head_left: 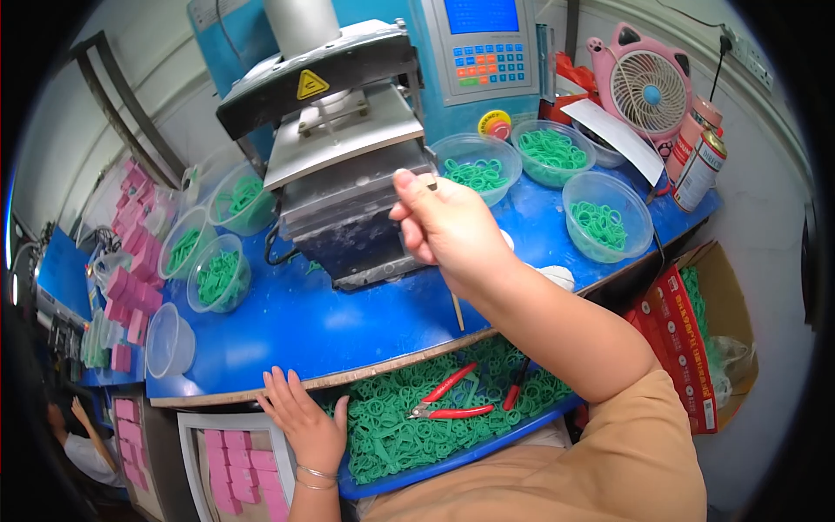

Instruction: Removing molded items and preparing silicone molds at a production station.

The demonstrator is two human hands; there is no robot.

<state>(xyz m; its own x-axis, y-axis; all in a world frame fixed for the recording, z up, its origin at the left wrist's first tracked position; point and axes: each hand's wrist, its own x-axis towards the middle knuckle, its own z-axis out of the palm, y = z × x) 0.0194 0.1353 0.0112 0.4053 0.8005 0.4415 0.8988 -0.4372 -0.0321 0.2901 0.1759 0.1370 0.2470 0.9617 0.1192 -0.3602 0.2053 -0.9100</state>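
Blue tabletop (287, 322), platen press (348, 228) at twelve o'clock. Left hand (304, 422) spreads open at seven; right hand (452, 222) curls at one, grip unclear, best kept outside the metal plates (348, 143).

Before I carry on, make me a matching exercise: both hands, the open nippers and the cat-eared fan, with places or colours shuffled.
1. Left hand
2. Right hand
3. Open red-handled nippers
4. Cat-eared fan

A. Pink
B. At the right side of the press
C. On green rings in the blue bin
D. At the front edge of the blue table

Pairs: 1-D, 2-B, 3-C, 4-A
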